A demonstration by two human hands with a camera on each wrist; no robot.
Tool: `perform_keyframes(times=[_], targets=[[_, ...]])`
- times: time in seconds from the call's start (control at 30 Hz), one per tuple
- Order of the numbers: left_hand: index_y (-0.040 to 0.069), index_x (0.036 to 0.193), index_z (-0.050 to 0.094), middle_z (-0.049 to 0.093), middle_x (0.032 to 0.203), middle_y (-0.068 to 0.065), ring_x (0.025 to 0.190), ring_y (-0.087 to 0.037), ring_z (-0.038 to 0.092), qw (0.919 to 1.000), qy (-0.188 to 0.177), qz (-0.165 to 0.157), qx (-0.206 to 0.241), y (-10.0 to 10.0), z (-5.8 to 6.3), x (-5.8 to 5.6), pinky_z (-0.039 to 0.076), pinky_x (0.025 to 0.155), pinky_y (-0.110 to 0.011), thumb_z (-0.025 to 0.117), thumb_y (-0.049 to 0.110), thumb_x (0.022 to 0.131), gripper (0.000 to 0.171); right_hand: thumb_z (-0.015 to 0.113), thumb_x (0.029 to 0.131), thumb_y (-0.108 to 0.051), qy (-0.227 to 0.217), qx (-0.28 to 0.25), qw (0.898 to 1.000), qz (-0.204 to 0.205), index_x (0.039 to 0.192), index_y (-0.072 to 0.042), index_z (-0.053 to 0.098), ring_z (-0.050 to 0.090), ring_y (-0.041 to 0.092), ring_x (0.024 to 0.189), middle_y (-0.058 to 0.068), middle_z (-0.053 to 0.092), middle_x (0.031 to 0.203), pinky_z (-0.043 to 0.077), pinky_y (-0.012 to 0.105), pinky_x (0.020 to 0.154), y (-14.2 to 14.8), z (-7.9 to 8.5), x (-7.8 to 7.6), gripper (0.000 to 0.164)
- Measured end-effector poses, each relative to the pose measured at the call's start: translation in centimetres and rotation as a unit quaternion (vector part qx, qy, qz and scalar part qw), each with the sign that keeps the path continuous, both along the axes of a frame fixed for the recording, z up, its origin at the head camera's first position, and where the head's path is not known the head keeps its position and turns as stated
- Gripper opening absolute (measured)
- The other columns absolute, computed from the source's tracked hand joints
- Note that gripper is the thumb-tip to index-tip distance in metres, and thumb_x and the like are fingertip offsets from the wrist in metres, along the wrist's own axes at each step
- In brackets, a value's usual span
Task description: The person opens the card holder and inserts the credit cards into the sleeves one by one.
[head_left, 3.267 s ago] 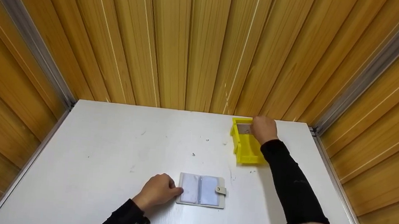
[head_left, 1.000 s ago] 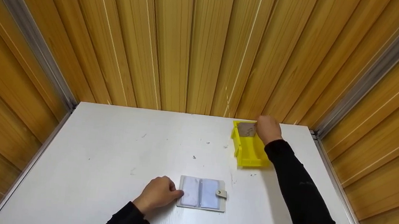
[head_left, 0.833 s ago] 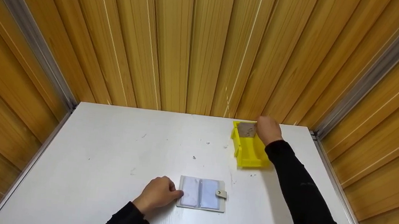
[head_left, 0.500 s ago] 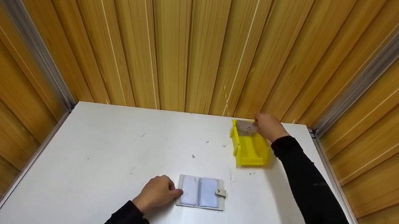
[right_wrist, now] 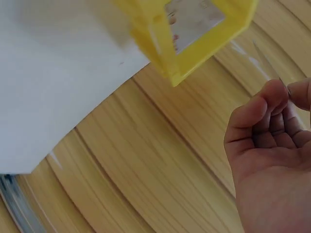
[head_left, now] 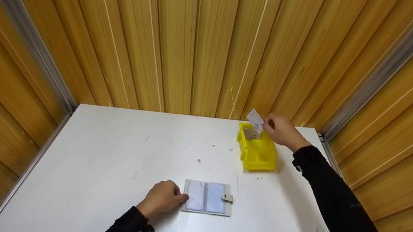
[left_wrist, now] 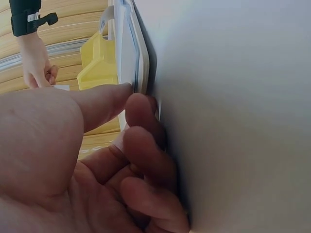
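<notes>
My right hand [head_left: 282, 130] pinches a pale card [head_left: 255, 120] between thumb and fingers, held tilted above the back of a yellow bin [head_left: 260, 162]. Edge-on, the card [right_wrist: 266, 59] shows as a thin line in the right wrist view. More card stock [head_left: 251, 134] stands inside the bin against its back end. An open card holder [head_left: 216, 199] with clear sleeves and a snap strap lies flat on the table. At its left edge my left hand [head_left: 162, 198] grips the cover [left_wrist: 142, 68], thumb on top and curled fingers at the side.
The white table [head_left: 113, 152] bears small dark marks. Wood-patterned walls [head_left: 182, 46] rise behind it and on both sides, with metal rails [head_left: 376, 74] at the corners. The bin stands near the table's back edge, right of centre.
My right hand has come up and slightly right out of the bin, lifting a card clear of the others. The left hand and the card holder have stayed in place.
</notes>
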State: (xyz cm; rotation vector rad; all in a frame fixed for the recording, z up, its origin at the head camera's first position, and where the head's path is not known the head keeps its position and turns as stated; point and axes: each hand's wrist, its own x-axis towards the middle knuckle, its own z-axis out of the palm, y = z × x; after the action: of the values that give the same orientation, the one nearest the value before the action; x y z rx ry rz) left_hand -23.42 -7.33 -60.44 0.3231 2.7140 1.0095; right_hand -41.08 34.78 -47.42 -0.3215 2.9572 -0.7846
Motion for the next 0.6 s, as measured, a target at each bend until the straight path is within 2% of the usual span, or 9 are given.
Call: perform_keyframes(times=[0.1, 0.3, 0.6], targets=[[0.019, 0.063, 0.063, 0.051, 0.059, 0.009, 0.06, -0.013, 0.049, 1.0, -0.003, 0.003, -0.002, 0.1, 0.0, -0.1, 0.038, 0.059, -0.03, 0.08, 0.039, 0.098, 0.044, 0.057, 0.113, -0.027, 0.001, -0.036, 0.999, -0.007, 0.113, -0.006, 0.064, 0.06, 0.028, 0.094, 0.015, 0.067, 0.109, 0.051, 0.032, 0.077, -0.7, 0.0, 1.3, 0.022], [0.017, 0.067, 0.067, 0.055, 0.061, 0.007, 0.063, -0.013, 0.053, 0.9998, -0.017, 0.007, -0.004, 0.3, 0.0, -0.2, 0.04, 0.06, -0.03, 0.078, 0.042, 0.1, 0.042, 0.059, 0.113, -0.028, -0.036, -0.104, 0.994, -0.017, 0.115, -0.007, 0.068, 0.06, 0.026, 0.092, 0.017, 0.071, 0.115, 0.051, 0.031, 0.075, -3.6, -0.3, 4.9, 0.023], [0.018, 0.064, 0.065, 0.053, 0.06, 0.008, 0.061, -0.013, 0.051, 0.9999, -0.005, 0.01, -0.01, 0.5, -0.2, -0.5, 0.038, 0.059, -0.03, 0.079, 0.042, 0.098, 0.044, 0.065, 0.11, -0.023, -0.079, -0.165, 0.983, 0.0, 0.106, -0.011, 0.071, 0.061, 0.021, 0.087, 0.015, 0.074, 0.109, 0.05, 0.027, 0.07, -8.4, -2.9, 10.4, 0.014]])
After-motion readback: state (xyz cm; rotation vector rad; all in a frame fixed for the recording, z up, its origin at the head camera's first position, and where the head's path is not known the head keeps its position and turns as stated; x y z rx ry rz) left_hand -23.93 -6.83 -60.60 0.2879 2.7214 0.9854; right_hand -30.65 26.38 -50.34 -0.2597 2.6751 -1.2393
